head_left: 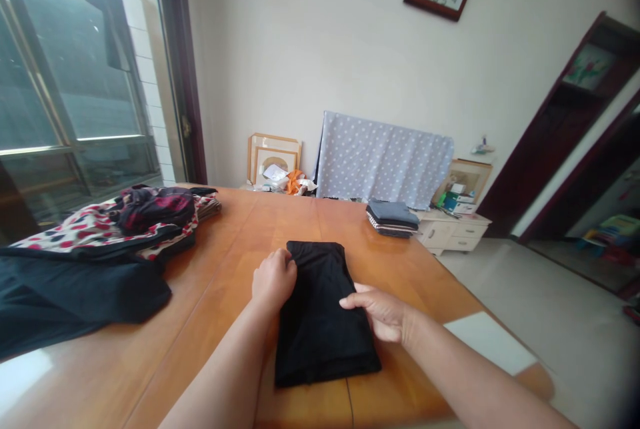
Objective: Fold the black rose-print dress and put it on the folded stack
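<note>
A black folded garment (323,322) lies on the wooden table (220,322) straight in front of me; its exact kind does not show. My left hand (275,275) is closed at its upper left edge, with the fingertips hidden behind the cloth. At the right edge, my right hand (377,309) grips the cloth, thumb on top and fingers underneath.
To the left lies a loose heap of clothes (105,225) with a dark garment (85,295) spread before it. Toward the far right edge sits a folded stack of clothes (393,217). A dotted cloth (383,159) hangs beyond the table, near a white cabinet (453,232).
</note>
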